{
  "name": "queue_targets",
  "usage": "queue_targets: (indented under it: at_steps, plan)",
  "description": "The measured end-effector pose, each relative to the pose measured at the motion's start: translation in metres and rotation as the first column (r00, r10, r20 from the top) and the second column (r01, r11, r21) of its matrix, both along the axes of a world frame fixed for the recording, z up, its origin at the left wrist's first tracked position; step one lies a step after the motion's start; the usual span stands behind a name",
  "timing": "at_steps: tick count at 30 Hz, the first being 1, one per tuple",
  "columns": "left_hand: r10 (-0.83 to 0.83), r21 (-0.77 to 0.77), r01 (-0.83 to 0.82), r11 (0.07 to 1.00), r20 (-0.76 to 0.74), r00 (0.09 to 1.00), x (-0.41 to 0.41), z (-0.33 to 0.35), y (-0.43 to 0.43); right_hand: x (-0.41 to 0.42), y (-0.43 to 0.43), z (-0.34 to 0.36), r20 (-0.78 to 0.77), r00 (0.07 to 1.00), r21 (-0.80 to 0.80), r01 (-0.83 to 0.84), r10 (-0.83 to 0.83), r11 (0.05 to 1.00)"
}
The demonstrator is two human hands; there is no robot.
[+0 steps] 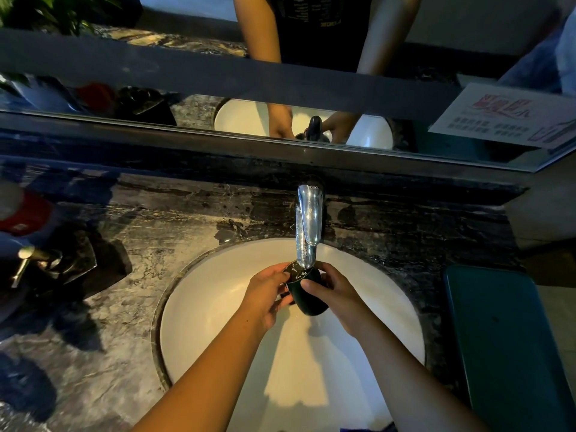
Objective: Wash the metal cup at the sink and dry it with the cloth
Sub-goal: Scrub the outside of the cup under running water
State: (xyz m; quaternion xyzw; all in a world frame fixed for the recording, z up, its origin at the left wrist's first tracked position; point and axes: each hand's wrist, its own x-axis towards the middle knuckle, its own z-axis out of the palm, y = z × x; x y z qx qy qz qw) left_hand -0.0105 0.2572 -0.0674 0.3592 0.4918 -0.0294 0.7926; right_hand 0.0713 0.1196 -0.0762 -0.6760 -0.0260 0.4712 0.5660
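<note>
Tilting under the faucet (308, 219), the dark, wet-rimmed metal cup (307, 291) sits gripped by both hands.

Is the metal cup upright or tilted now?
Tilted. The metal cup leans, mouth under the faucet, base nearer the person; left hand and right hand hold it.

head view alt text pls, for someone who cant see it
Two hands hold a dark cup tilted under the tap over a round white sink, the left hand at its rim and the right hand round its body. The sink sits in a dark marble counter with a mirror behind.
</note>
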Motion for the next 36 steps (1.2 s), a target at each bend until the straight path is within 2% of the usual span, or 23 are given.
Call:
queue_targets:
  at_steps: [4,11,15,22,26,33,36]
  plan:
    - [0.005,0.049,-0.005,0.999,-0.005,1.0,-0.001,-0.002,0.002,-0.003,0.0,0.0,-0.04,0.998,0.04,0.053,-0.051,0.998]
    - [-0.14,0.088,0.128,0.988,0.151,0.979,-0.01,0.005,-0.002,-0.007,-0.002,0.003,-0.248,0.965,0.114,0.112,-0.081,0.987]
    - [-0.194,0.181,0.168,0.969,0.138,0.971,-0.018,0.003,-0.004,-0.011,-0.002,0.002,-0.333,0.939,0.107,0.127,-0.085,0.986]
    - [-0.132,0.177,0.097,0.979,0.2,0.971,-0.024,-0.002,-0.003,-0.015,0.011,0.006,-0.211,0.976,0.067,0.065,-0.05,0.996]
    - [-0.124,0.188,0.081,0.979,0.227,0.966,-0.026,0.0,0.0,-0.014,0.015,0.008,-0.219,0.974,0.071,0.083,-0.066,0.994]
    - [-0.083,0.34,0.055,0.939,0.07,0.994,-0.022,-0.006,-0.001,-0.015,0.02,0.008,-0.271,0.951,0.011,0.159,-0.15,0.987]
    - [-0.057,0.346,0.037,0.938,0.046,0.997,-0.02,-0.007,0.0,-0.014,0.026,0.009,-0.254,0.954,-0.028,0.161,-0.162,0.987]
